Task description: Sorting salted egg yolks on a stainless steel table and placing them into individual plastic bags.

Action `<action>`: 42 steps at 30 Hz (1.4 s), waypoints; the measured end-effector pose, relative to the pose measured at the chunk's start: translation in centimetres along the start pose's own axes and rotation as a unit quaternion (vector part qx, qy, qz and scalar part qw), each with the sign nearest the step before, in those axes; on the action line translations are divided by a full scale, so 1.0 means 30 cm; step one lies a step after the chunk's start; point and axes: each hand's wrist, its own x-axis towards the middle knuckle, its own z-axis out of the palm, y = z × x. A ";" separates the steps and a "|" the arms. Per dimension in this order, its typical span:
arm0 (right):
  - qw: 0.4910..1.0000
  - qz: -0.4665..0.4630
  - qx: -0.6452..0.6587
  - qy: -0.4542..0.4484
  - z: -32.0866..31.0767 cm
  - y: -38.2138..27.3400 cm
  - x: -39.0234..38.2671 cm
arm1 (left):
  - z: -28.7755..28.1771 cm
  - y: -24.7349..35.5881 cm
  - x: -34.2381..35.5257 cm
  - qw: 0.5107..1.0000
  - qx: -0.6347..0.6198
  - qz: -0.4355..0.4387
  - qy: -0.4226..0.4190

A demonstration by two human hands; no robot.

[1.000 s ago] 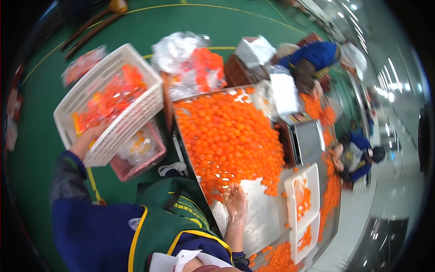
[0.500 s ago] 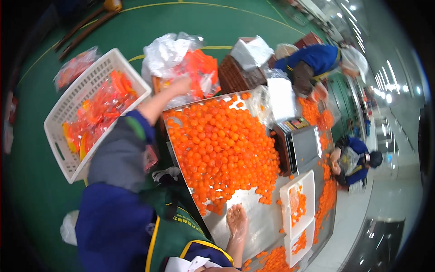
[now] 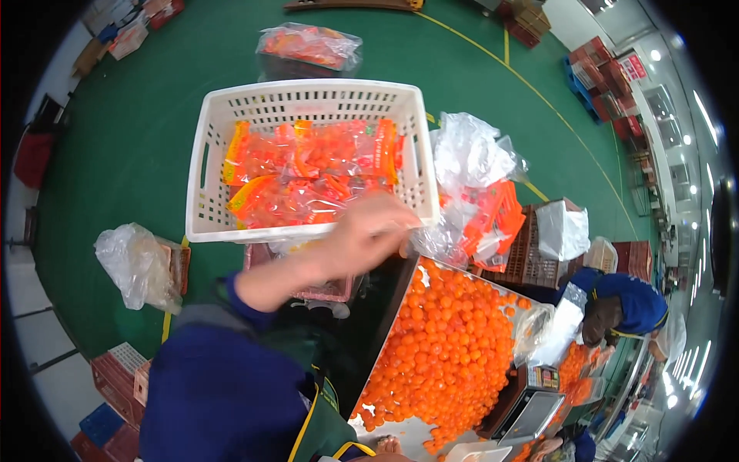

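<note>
My left hand [image 3: 375,232] is over the near right corner of a white slotted crate [image 3: 202,219], beside a clear plastic bag. Motion smears its fingers, so their grip cannot be told. Inside the crate lie clear and orange printed packets [image 3: 339,150] filled with orange balls. My right hand [image 3: 389,446] shows only in part at the lower edge, fingers apart, over the metal table [image 3: 408,430]. A large heap of round orange balls [image 3: 443,346] covers much of that table.
Orange packaging bags [image 3: 496,223] and crumpled clear plastic [image 3: 473,150] lie right of the crate. A scale [image 3: 531,416] and a white tray [image 3: 479,452] stand by the heap. A co-worker in blue [image 3: 627,300] bends at far right. A bagged bundle [image 3: 308,48] sits beyond the crate.
My view has swung left, so the crate is now central. My left hand has moved from the orange packaging bags to the crate's near right corner. The right hand is now mostly out of view.
</note>
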 end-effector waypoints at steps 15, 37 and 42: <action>0.981 0.067 -0.142 0.112 0.002 -0.088 -0.094 | -0.386 -0.410 -0.018 0.743 0.252 -0.224 -0.578; 0.986 -0.108 -0.110 0.066 0.176 0.082 -0.223 | -0.358 -0.549 -0.108 0.682 0.061 -0.490 -0.539; 0.983 -0.143 -0.095 0.070 0.151 0.108 -0.162 | -0.350 -0.695 -0.241 0.674 0.148 -0.388 -0.610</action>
